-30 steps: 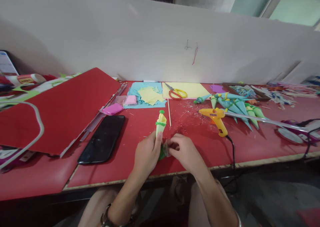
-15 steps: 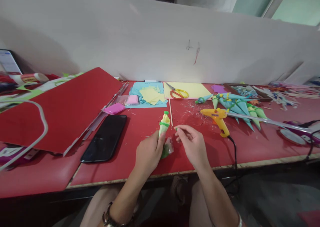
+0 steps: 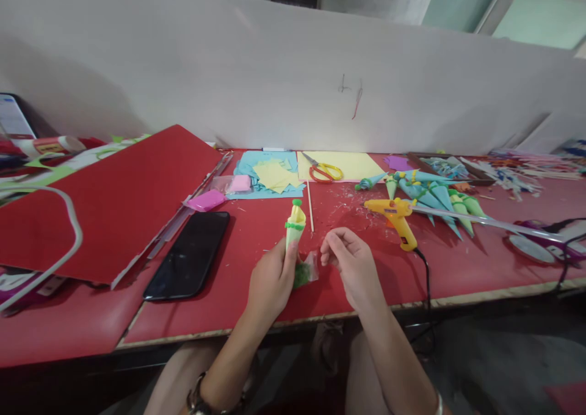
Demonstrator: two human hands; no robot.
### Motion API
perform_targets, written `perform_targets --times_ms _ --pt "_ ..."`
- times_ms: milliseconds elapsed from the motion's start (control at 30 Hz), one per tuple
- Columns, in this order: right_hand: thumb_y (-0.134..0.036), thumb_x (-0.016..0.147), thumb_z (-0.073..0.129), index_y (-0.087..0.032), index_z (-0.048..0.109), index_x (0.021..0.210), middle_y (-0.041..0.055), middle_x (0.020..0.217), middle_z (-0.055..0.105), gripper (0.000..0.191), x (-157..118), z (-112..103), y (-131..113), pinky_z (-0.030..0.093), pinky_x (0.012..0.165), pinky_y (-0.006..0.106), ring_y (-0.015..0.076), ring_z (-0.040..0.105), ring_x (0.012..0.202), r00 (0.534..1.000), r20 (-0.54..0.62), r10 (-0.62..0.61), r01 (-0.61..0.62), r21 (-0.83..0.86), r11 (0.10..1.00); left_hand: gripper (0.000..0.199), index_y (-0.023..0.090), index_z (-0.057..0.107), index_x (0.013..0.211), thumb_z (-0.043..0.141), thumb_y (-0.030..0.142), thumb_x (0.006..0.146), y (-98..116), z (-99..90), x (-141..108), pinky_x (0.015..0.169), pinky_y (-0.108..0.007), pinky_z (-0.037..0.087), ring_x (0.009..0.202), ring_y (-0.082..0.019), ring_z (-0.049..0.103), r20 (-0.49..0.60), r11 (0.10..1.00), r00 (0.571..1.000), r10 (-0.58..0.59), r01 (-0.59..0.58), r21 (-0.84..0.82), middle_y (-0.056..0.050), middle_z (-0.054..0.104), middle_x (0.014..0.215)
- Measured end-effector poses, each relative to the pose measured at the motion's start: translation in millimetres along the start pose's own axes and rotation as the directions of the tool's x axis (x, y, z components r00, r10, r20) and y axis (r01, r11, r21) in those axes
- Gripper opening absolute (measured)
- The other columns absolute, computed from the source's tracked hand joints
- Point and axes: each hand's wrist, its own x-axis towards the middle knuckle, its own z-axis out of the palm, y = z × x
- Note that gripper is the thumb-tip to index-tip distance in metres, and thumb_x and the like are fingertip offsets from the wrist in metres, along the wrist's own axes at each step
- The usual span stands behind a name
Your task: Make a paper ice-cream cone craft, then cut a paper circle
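Right hand [image 3: 351, 267] moved off bag [image 3: 304, 273], inside table edge [image 3: 183, 334].

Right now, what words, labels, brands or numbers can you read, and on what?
No text is legible.
Yellow plastic glue gun: marking on its body, too small to read.
Dark-edged phone with a lit, pale screen, far left: screen too blurred.
Red-and-white cylindrical container near it: label unreadable.

Right hand [image 3: 351, 262] drawn clear of the plastic bag [image 3: 313, 267].
A second ago its fingertips were at the bag's clear end, which is now uncovered; the hand is bunched to the bag's right, and the green speck seen at its fingertips half a second ago is out of sight.
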Motion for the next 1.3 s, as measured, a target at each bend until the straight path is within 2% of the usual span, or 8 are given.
perform_targets --times_ms 133,233,333,600,867,1033,1133,1300 --pt "-0.036 0.077 0.058 -0.017 0.057 0.059 -0.004 0.056 0.055 0.026 -0.4 -0.1 1.0 0.042 0.048 0.017 0.0052 0.048 0.046 1.0 0.014 -0.015 0.014 0.028 1.0 0.044 0.02 0.046 0.065 0.021 0.047 0.088 -2.0 0.5 -1.3 0.055 -0.026 0.03 0.056 -0.016 0.048 -0.005 0.998 1.0 0.013 -0.013 -0.066 0.001 0.05 0.058" --pt "-0.031 0.073 0.063 -0.017 0.065 0.072 -0.004 0.057 0.057 0.013 -0.1 -0.8 1.9 0.043 0.049 0.018 0.0058 0.05 0.048 1.0 -0.009 -0.012 0.012 -0.005 1.0 0.044 0.02 0.047 0.065 0.022 0.048 0.088 -1.7 0.3 -1.6 0.053 -0.026 0.029 0.055 -0.015 0.048 -0.001 0.994 1.0 0.022 -0.022 -0.11 0.001 0.05 0.058" --pt "-0.028 0.071 0.065 -0.018 0.067 0.083 -0.0026 0.063 0.061 0.016 0.4 -1.2 1.9 0.045 0.051 0.02 0.0066 0.052 0.05 1.0 -0.026 -0.005 0.005 -0.008 1.0 0.045 0.019 0.047 0.064 0.022 0.049 0.088 -1.1 0.7 -1.3 0.053 -0.026 0.029 0.054 -0.015 0.047 -0.004 0.989 1.0 0.025 -0.025 -0.143 0.002 0.049 0.057" --pt "-0.031 0.07 0.066 -0.017 0.069 0.074 -0.0033 0.058 0.059 0.015 0.0 -0.6 0.2 0.042 0.049 0.018 0.0053 0.05 0.048 0.995 -0.102 -0.009 0.016 0.071 0.997 0.045 0.019 0.046 0.062 0.025 0.049 0.087 -0.4 5.0 -0.1 0.052 -0.024 0.032 0.052 -0.013 0.045 0.002 0.958 1.0 0.026 -0.024 -0.287 0.003 0.046 0.055" --pt "-0.023 0.062 0.072 -0.019 0.071 0.079 0.0009 0.073 0.07 0.017 0.9 2.0 -1.2 0.05 0.064 0.019 0.0087 0.062 0.067 0.99 -0.138 0.014 0.01 0.171 0.985 0.043 0.019 0.045 0.061 0.027 0.047 0.087 1.5 4.6 -1.6 0.051 -0.024 0.033 0.052 -0.013 0.046 -0.008 0.952 0.998 0.061 -0.061 -0.301 0.002 0.048 0.055" --pt "-0.029 0.065 0.07 -0.016 0.068 0.068 -0.0018 0.058 0.064 0.013 0.5 2.2 -2.8 0.045 0.047 0.016 0.0055 0.055 0.049 0.991 -0.134 0.008 0.019 0.195 0.981 0.043 0.019 0.047 0.06 0.027 0.045 0.088 1.5 3.8 -2.4 0.051 -0.024 0.034 0.052 -0.013 0.047 -0.013 0.954 0.998 0.065 -0.066 -0.294 0.002 0.048 0.055" --pt "-0.024 0.063 0.072 -0.017 0.065 0.065 -0.0046 0.054 0.06 0.01 -0.4 2.0 -3.1 0.043 0.044 0.015 0.0041 0.051 0.044 0.991 -0.13 -0.017 0.04 0.177 0.983 0.042 0.019 0.046 0.061 0.027 0.045 0.087 2.3 3.5 -2.2 0.051 -0.024 0.033 0.051 -0.013 0.047 -0.015 0.954 0.998 0.068 -0.069 -0.292 0.003 0.048 0.054" --pt "-0.024 0.064 0.07 -0.017 0.068 0.079 0.0023 0.071 0.069 0.017 -1.3 2.5 -3.5 0.051 0.056 0.021 0.0115 0.064 0.063 0.992 -0.122 0.046 -0.029 0.139 0.99 0.043 0.019 0.045 0.06 0.026 0.045 0.088 4.2 3.3 -2.2 0.051 -0.023 0.033 0.051 -0.012 0.045 -0.021 0.953 0.997 0.076 -0.079 -0.292 0.003 0.046 0.054"
